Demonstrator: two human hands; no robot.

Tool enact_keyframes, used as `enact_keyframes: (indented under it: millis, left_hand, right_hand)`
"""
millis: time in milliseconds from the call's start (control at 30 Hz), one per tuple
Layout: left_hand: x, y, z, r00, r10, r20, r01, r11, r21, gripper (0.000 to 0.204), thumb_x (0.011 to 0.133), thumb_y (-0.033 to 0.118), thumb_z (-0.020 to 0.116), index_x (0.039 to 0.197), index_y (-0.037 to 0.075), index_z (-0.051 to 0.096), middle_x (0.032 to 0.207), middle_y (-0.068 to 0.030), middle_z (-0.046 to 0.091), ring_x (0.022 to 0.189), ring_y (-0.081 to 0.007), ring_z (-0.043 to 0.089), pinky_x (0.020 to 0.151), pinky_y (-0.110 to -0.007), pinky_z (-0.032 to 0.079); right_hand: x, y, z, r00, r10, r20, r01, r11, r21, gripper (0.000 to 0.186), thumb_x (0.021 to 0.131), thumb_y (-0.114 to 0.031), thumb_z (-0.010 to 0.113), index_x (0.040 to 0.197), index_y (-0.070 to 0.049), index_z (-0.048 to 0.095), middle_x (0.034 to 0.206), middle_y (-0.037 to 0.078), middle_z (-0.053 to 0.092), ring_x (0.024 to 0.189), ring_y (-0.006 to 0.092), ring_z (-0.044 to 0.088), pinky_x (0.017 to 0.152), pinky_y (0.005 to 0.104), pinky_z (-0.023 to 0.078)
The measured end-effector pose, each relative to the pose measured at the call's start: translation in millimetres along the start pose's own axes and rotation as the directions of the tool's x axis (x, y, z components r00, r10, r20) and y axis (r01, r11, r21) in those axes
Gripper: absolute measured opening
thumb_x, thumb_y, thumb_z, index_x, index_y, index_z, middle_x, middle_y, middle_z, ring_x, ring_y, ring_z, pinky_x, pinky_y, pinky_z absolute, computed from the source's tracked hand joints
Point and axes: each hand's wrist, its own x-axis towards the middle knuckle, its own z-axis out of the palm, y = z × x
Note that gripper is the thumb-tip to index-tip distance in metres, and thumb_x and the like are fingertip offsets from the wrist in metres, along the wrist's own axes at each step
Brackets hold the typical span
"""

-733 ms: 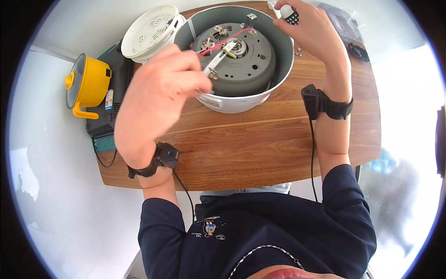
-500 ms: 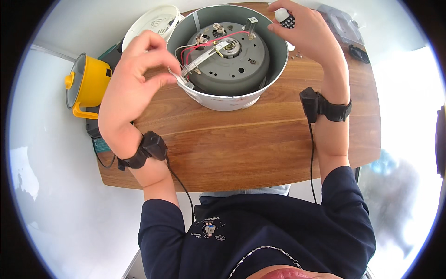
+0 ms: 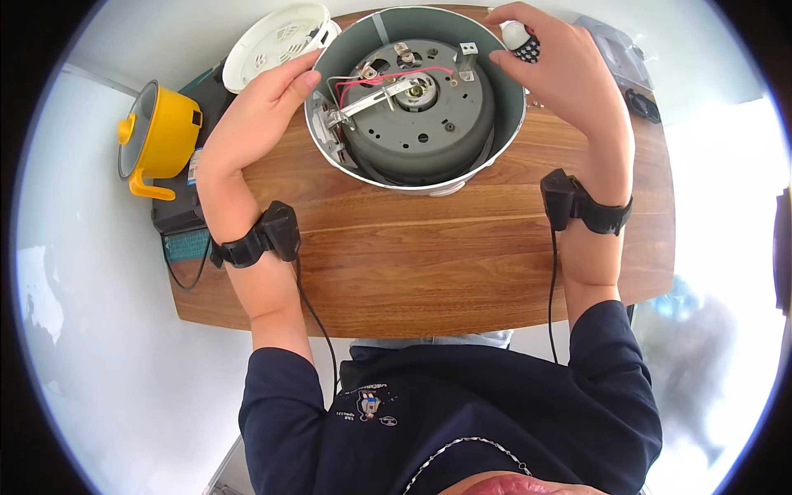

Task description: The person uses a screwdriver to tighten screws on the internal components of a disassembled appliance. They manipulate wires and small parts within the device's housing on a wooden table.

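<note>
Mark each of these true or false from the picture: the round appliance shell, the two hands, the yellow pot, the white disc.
1. The round metal appliance shell lies on the wooden table with its wiring and inner parts exposed. True.
2. The left hand grips the yellow pot. False: it rests against the shell's left rim; the pot sits apart, off to the left.
3. The right hand holds a small black-and-white tool handle at the shell's upper right rim. True.
4. The white perforated disc lies inside the shell. False: it lies outside, beyond the left hand.
5. Both wrists are bare. False: each wears a black strapped device.
</note>
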Motion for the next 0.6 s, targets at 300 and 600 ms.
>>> enact_keyframes:
  millis: [300, 600]
  left_hand:
    - [24, -28, 19, 0.995, 0.052, -0.089, -0.066, 0.985, -0.158, 0.043, 0.112, 0.025, 0.052, 0.148, 0.002, 0.058, 0.137, -0.0121, 0.069, 0.127, -0.0213, 0.061, 0.110, -0.032, 0.044]
    - [26, -12, 38, 0.986, -0.145, -0.089, 0.109, 0.940, -0.325, 0.056, 0.110, 0.038, 0.059, 0.157, 0.008, 0.051, 0.145, -0.0066, 0.062, 0.133, -0.0158, 0.055, 0.114, -0.031, 0.041]
  right_hand:
    - [-7, 16, -2, 0.988, 0.081, 0.132, -0.080, 0.997, -0.007, 0.045, 0.094, -0.031, 0.077, 0.135, -0.014, 0.068, 0.088, 0.007, 0.073, 0.075, 0.0155, 0.069, 0.072, 0.0315, 0.054]
    - [-4, 35, -20, 0.973, 0.148, -0.175, -0.134, 0.987, 0.089, 0.043, 0.097, -0.029, 0.076, 0.138, -0.017, 0.068, 0.095, 0.001, 0.071, 0.080, 0.0099, 0.063, 0.077, 0.0259, 0.052]
